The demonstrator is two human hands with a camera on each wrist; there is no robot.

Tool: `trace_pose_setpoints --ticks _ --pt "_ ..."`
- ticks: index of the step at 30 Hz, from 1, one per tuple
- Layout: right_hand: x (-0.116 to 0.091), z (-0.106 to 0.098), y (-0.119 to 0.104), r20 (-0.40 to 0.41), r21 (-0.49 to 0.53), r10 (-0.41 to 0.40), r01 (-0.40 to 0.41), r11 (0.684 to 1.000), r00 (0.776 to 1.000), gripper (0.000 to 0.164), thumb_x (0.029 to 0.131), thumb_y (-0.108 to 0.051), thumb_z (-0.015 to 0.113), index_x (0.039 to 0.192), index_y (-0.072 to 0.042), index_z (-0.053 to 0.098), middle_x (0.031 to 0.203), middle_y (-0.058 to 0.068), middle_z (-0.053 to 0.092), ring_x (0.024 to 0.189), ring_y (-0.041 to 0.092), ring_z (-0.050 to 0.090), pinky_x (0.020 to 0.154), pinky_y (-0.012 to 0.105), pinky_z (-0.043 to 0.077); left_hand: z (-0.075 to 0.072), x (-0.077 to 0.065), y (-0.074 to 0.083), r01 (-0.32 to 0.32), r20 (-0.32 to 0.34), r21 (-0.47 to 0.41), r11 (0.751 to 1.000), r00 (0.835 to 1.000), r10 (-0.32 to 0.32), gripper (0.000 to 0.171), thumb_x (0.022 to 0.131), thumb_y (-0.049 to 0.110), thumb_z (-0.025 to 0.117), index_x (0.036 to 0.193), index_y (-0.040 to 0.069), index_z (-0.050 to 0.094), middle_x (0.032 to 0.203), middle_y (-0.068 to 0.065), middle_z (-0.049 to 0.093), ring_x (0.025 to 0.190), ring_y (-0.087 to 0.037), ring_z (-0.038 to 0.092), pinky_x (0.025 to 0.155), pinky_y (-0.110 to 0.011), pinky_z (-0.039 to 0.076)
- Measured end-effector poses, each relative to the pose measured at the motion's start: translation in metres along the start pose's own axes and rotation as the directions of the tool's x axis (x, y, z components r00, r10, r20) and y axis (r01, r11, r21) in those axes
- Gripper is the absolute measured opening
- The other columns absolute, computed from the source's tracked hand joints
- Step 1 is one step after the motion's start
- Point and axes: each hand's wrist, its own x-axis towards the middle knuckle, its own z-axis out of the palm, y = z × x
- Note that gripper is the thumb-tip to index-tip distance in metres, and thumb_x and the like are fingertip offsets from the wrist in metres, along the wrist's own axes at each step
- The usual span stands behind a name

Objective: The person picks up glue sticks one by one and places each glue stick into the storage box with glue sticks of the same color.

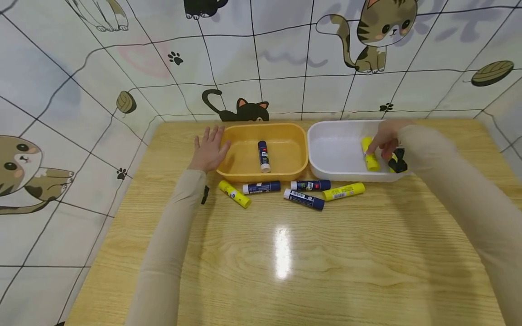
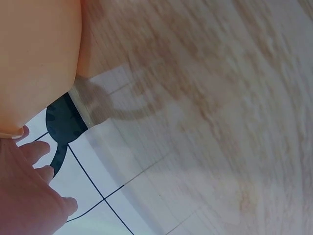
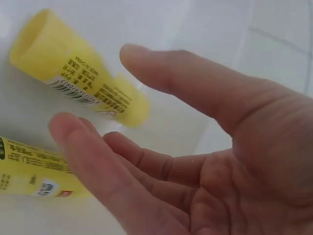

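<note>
My left hand rests on the left rim of the orange tray, fingers spread; the left wrist view shows its fingertips beside the tray wall. A blue glue stick with a white end lies in that tray. Over the right part of the white tray is my right hand. In the right wrist view its thumb and index finger stand apart with nothing between them, the other fingers bent. Near them in the tray are a yellow glue stick and a second yellow glue stick, partly hidden by the index finger.
In front of the trays on the wooden table lie a yellow glue stick, several blue glue sticks and, farther right, another yellow glue stick. Behind the trays rises a cat-patterned wall covering.
</note>
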Motion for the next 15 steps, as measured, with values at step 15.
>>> trace_pose_setpoints --ticks 15 --pt "-0.086 0.078 -0.053 -0.338 -0.417 -0.440 0.286 0.863 0.832 0.030 0.082 -0.026 0.074 0.079 -0.003 0.054 0.069 0.005 0.054 0.060 0.023 0.049 0.053 0.033 0.037 0.001 -0.001 -0.001 -0.011 0.000 0.006 1.000 1.000 0.011 0.072 0.100 0.046 0.036 0.156 0.012 0.007 0.161 -0.012 0.004 0.146 -0.030 -0.007 0.110 -0.058 -0.010"
